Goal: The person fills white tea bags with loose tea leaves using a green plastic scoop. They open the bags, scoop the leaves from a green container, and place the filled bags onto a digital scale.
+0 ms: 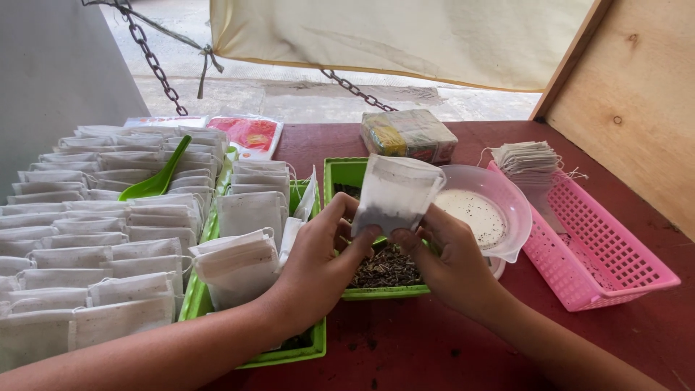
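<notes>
**Both hands pinch a half-filled filter bag over the small green tray**

We see a white filter bag (397,192) held upright between our two hands, above the small green tray (340,172) of dark dried leaf that sits near the middle of the red table (434,347). Left hand (318,253) grips the bag's lower left corner, thumb and fingers clamped on it. Right hand (445,250) pinches the lower right corner, fingertips closed on the fabric. Both hands are equally near; the bag sits just above and between the fingers, touching both.

Bag's long axis runs roughly vertical, tilted slightly to the right at the top. Mouth is up and looks open, top edge wider than the base. Lower part is dark where loose leaf shows through the thin fabric; upper part is pale and empty. Looks soft and limp, held in shape only by the pinch.

Toward the left edge of the table, a long green tray (311,351) carries rows of filled white bags (108,239), with a green scoop (156,181) lying on them. Just right of the small tray stands a clear plastic bowl (507,199). Toward the right edge, a pink basket (601,268) holds a stack of empty bags (528,159) at its far end. A wrapped block pack (409,135) lies toward the far edge.
</notes>
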